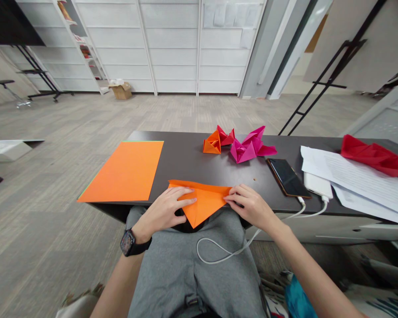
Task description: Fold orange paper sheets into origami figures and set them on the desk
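Observation:
A partly folded sheet of orange paper (202, 202) lies at the table's front edge, its pointed end hanging over my lap. Along its far side runs a narrow folded strip. My left hand (172, 203) rests on the paper's left part, fingers stretched out and lying flat. At the right corner, my right hand (247, 201) pinches the paper between thumb and fingers. To the left is a flat stack of orange paper (126, 170) with a thin green edge showing. Beyond the folded sheet stand an orange folded paper piece (212, 143), a red one (226, 136) and magenta ones (250, 146).
On the dark table (185, 163), a phone (287, 176) and a white power bank (316, 184) lie to the right with cables attached. Printed sheets (361, 176) carry a red folded paper (374, 155). A white cable (215, 261) loops over my lap.

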### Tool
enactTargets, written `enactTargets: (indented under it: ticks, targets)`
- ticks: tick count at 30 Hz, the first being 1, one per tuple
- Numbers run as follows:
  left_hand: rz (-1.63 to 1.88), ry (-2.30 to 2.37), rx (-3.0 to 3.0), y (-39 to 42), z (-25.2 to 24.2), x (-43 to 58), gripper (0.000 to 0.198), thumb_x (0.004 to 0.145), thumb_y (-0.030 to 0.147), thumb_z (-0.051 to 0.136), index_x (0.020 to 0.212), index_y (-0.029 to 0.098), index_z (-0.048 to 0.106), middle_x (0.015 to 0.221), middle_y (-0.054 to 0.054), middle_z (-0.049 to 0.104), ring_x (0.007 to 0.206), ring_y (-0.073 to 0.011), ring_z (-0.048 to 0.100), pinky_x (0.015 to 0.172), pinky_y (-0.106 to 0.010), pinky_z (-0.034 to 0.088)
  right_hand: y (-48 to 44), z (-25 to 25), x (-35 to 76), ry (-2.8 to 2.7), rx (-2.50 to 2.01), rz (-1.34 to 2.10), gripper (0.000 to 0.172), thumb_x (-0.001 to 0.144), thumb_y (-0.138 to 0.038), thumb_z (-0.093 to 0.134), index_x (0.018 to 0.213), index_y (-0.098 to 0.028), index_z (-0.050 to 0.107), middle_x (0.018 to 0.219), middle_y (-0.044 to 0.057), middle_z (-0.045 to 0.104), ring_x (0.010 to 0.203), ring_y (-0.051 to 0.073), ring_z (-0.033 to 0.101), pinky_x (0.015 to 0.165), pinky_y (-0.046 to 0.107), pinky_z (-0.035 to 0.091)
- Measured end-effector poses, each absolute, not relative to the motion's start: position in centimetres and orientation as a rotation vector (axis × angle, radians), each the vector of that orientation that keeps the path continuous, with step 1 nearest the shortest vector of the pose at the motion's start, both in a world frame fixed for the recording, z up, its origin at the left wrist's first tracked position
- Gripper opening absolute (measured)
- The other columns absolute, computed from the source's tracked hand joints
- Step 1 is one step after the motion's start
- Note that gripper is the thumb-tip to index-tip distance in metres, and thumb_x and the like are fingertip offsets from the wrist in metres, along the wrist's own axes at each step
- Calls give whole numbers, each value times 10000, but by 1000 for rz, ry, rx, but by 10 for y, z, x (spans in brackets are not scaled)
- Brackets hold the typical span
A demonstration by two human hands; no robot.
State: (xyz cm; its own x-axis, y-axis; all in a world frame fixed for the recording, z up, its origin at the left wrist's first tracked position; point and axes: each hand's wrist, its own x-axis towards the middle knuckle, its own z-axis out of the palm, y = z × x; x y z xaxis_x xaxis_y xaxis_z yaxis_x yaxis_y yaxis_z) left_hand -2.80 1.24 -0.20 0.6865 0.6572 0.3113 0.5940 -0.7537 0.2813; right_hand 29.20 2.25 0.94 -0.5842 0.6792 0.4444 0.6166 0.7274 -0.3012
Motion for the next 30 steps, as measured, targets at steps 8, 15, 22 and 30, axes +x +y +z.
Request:
enactTargets:
  ticks: [8, 15, 22, 30]
  targets:
    - [683, 1101, 2721, 6, -2, -31, 621, 780, 138, 671, 1378, 236, 535, 1358, -102, 610, 1269, -275, 552, 1143, -505, 373, -16, 6, 278, -2483, -1188, -247, 359, 918, -369, 646, 1233, -199, 658, 1145, 126, 707, 1010, 297, 608, 786, 424, 443]
    - [782, 1277, 2614, 14, 15, -64, 365, 860, 204, 609, 1224, 195, 628, 1289, -113, 641, 1213, -264, 585, 1068, -462, 465, -1, 4, 284, -2502, -1082, -237, 243, 959, -287, 598, 1176, -238, 696, 1046, 76, 742, 941, 245, 633, 748, 381, 412]
    - [742, 1206, 2619, 22, 15, -72, 254, 877, 188, 612, 1111, 176, 708, 1211, -113, 647, 1131, -238, 605, 1002, -402, 507, 13, 8, 293, -2491, -978, -213, 243, 923, -303, 651, 1144, -234, 721, 1079, 73, 756, 977, 252, 653, 783, 381, 442]
    - [656, 1023, 2684, 24, 11, -83, 250, 907, 281, 673, 1140, 206, 721, 1140, -90, 658, 1090, -229, 582, 970, -384, 495, 14, 6, 295, -2533, -1035, -307, 282, 937, -342, 631, 1155, -180, 709, 1130, 102, 739, 1008, 259, 650, 811, 381, 467]
